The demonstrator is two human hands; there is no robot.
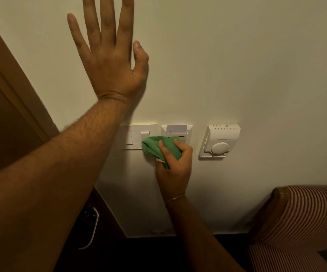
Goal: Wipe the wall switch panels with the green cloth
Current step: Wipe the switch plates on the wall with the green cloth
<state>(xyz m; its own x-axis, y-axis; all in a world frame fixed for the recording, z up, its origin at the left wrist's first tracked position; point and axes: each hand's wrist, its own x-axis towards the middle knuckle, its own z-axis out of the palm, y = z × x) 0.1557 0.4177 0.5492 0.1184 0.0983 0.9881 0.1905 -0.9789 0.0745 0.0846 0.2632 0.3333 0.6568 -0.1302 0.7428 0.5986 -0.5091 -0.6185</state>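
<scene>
Green cloth (158, 147) looked soft, light, limp; bunched in right hand (175, 169), fingers (180, 144) curled holding it against switch panels (137, 136). Left hand (111, 61) flat on wall (237, 65), fingers spread, empty. Best held as wad.

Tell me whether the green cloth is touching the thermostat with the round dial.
Apart. The head view shows the green cloth, held by the right hand, over the switch plates, with bare wall between it and the thermostat.

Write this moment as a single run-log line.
left hand: flat on wall, open | right hand: presses green cloth across light switch panel and card switch panel | thermostat: untouched
</scene>
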